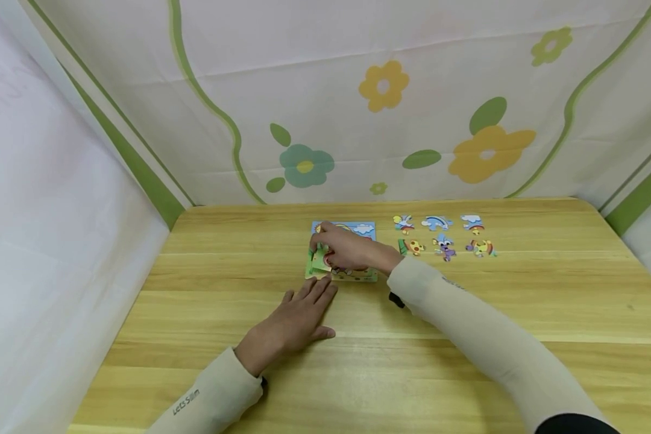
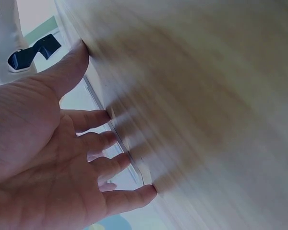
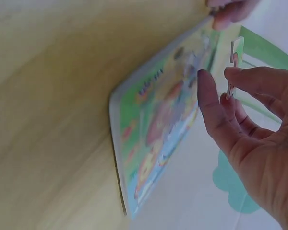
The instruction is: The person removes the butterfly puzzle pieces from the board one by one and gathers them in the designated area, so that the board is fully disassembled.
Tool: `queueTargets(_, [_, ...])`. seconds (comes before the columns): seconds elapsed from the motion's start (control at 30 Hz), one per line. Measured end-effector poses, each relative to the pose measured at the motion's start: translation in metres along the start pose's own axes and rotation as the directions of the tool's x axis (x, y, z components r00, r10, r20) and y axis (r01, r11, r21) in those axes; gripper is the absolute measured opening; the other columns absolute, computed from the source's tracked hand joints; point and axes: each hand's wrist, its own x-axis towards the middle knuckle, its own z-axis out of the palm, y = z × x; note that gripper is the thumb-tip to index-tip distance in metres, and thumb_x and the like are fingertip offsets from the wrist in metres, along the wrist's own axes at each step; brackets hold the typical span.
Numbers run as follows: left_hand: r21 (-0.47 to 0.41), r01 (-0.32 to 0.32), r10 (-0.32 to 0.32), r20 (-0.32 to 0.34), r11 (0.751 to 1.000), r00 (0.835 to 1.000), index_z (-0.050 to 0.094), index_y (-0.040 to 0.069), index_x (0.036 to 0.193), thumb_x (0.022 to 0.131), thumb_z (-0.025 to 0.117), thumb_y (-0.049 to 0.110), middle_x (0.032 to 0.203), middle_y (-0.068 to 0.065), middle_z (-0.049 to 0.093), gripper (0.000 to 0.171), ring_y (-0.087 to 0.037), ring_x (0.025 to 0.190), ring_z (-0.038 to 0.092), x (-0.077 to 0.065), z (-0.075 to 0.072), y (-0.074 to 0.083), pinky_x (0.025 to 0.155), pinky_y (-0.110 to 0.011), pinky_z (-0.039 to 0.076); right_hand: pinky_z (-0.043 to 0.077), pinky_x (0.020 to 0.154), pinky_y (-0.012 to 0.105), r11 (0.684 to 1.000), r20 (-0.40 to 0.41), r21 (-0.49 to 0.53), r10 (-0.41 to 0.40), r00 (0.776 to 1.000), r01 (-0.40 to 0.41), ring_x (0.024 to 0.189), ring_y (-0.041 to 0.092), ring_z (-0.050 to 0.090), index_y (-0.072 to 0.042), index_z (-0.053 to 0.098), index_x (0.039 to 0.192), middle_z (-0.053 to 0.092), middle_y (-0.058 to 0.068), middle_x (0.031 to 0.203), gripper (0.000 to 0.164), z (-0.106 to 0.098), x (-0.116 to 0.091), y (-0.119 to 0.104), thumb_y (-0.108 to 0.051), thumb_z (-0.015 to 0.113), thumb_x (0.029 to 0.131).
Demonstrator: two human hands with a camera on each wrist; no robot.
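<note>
A colourful picture puzzle board lies flat on the wooden table. Just above its left part, my right hand pinches a small green puzzle piece between thumb and fingers. In the right wrist view that piece is seen nearly edge-on, raised off the board. My left hand has its fingers spread and rests on the table, fingertips at the board's near left edge. The left wrist view shows those fingertips pressed down. The right hand covers much of the board's middle.
Right of the board, several loose puzzle pieces lie in two rows, among them a rainbow piece and a purple figure piece. A flower-printed cloth rises behind the table; another white cloth hangs at the left.
</note>
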Motion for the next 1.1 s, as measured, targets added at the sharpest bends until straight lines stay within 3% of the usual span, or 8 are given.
queueTargets(0.13, [-0.007,-0.003,0.003,-0.005,1.000,1.000,0.027,0.011,0.167,0.105,0.059,0.045,0.177,-0.008,0.016,0.078,-0.036,0.163,0.017,-0.001,0.000,0.000,0.121,-0.068,0.030,0.051,0.086,0.038,1.000,-0.031,-0.003,-0.016,0.999,0.016,0.093,0.022,0.057,-0.009,0.068,0.128,0.055,0.017,0.135,0.029,-0.007,-0.010,0.004,0.001,0.063,0.102])
queueTargets(0.43, [-0.023,-0.006,0.006,-0.012,1.000,1.000,0.027,0.010,0.167,0.105,0.061,0.045,0.177,-0.010,0.017,0.079,-0.037,0.163,0.017,0.000,0.002,0.000,0.121,-0.069,0.029,0.046,0.075,0.035,0.999,-0.113,0.047,0.010,0.994,-0.005,0.084,0.020,0.051,-0.005,0.070,0.127,0.057,0.014,0.117,0.030,-0.022,-0.047,0.026,0.002,0.067,0.098])
queueTargets(0.8, [-0.023,-0.002,0.002,-0.010,1.000,1.000,0.027,0.010,0.167,0.105,0.061,0.044,0.177,-0.010,0.017,0.079,-0.038,0.163,0.017,-0.001,0.001,0.001,0.121,-0.070,0.029,0.049,0.078,0.039,0.999,-0.152,0.019,0.053,0.987,-0.050,0.088,0.021,0.057,-0.003,0.070,0.128,0.059,0.015,0.120,0.033,-0.033,-0.103,0.056,0.005,0.064,0.097])
queueTargets(1.1, [-0.019,0.001,-0.001,-0.008,1.000,1.000,0.026,0.011,0.167,0.105,0.060,0.045,0.177,-0.010,0.018,0.079,-0.038,0.163,0.017,0.000,0.001,0.002,0.121,-0.069,0.029,0.047,0.076,0.035,0.998,-0.135,-0.018,0.052,0.989,-0.055,0.087,0.018,0.052,-0.003,0.071,0.122,0.059,0.012,0.117,0.027,-0.029,-0.131,0.074,0.007,0.065,0.097])
